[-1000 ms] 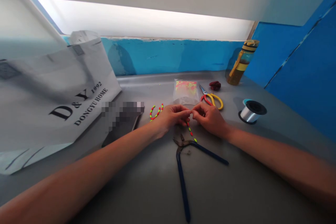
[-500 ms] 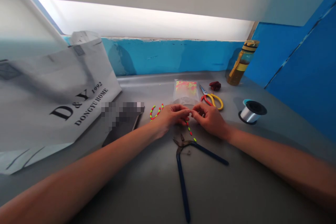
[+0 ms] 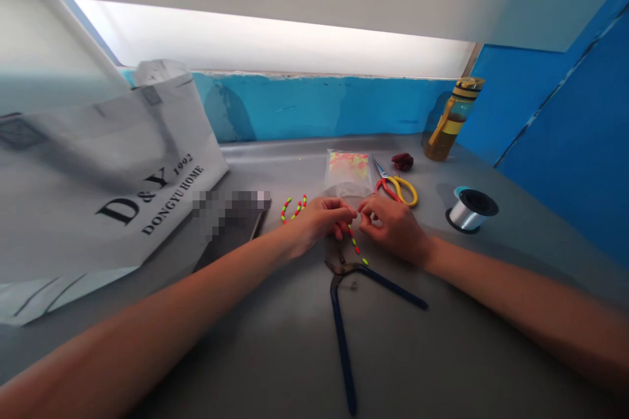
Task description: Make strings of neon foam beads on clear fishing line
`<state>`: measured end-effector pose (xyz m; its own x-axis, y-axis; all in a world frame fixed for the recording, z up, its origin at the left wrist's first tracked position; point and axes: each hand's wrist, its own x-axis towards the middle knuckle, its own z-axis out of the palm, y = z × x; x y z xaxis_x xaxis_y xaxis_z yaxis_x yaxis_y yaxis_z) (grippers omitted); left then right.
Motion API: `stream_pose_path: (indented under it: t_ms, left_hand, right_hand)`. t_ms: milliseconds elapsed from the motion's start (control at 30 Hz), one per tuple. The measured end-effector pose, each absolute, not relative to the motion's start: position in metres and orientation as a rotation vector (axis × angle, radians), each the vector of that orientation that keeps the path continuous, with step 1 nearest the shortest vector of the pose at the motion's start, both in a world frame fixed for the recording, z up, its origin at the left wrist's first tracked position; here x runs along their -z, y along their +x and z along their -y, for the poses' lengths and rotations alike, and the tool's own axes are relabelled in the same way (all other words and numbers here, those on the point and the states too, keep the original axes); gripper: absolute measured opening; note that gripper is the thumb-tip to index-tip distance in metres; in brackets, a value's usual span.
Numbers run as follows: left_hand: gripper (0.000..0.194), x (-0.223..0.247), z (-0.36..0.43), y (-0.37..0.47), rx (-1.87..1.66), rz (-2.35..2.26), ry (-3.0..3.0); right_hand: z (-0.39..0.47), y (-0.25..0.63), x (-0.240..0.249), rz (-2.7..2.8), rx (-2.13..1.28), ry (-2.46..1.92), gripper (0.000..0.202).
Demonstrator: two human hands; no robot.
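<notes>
My left hand [image 3: 330, 217] is closed in a pinch at the string of red and yellow-green beads [image 3: 295, 212]. One stretch of the string lies left of the hand, and another hangs below its fingers towards the pliers; the part between is hidden. Close on the right, my right hand [image 3: 388, 219] has thumb and forefinger pressed together, its fingertips a small gap from the left ones. Whatever it pinches is too small to make out. Blue-handled pliers [image 3: 344, 270] lie spread just below both hands. Behind the fingers is a clear bag of coloured beads [image 3: 350, 167].
Scissors with red and yellow handles [image 3: 403, 190] lie beyond my right hand, near a dark red bundle [image 3: 403, 161]. A spool of clear line [image 3: 469, 211] and a bottle [image 3: 449, 124] stand right. Left are a dark flat object [image 3: 230, 236] and a large white bag [image 3: 98, 177].
The fingertips, which met half a second ago, are now slightly apart. My right hand has shifted a little down. Beads and tools stay in place.
</notes>
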<state>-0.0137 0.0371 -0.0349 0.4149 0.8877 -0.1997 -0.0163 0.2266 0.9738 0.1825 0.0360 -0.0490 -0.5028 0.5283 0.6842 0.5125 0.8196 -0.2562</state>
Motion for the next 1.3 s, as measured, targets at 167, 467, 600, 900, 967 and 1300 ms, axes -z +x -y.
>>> stream_pose_path:
  t_ms: [167, 467, 600, 900, 967, 1300]
  left_hand:
    - [0.019, 0.035, -0.038, -0.014, -0.761, -0.977, 1.193]
    - [0.024, 0.034, -0.036, -0.014, -0.819, -0.938, 1.231]
    - [0.023, 0.036, -0.037, -0.015, -0.790, -0.947, 1.228]
    - [0.020, 0.038, -0.038, -0.014, -0.783, -0.967, 1.223]
    - [0.020, 0.038, -0.038, -0.015, -0.766, -0.959, 1.228]
    - [0.023, 0.032, -0.036, -0.019, -0.687, -0.821, 1.162]
  right_hand:
    - [-0.037, 0.182, 0.051, 2.103, -0.367, -0.879, 0.007]
    - [-0.037, 0.181, 0.047, 2.014, -0.602, -0.975, 0.004]
    - [-0.037, 0.181, 0.046, 2.010, -0.611, -0.982, 0.005]
    - [-0.036, 0.181, 0.043, 1.977, -0.622, -1.004, 0.005]
    - [-0.036, 0.181, 0.043, 1.979, -0.623, -1.007, 0.005]
    - [-0.038, 0.182, 0.037, 1.993, -0.785, -1.084, 0.007]
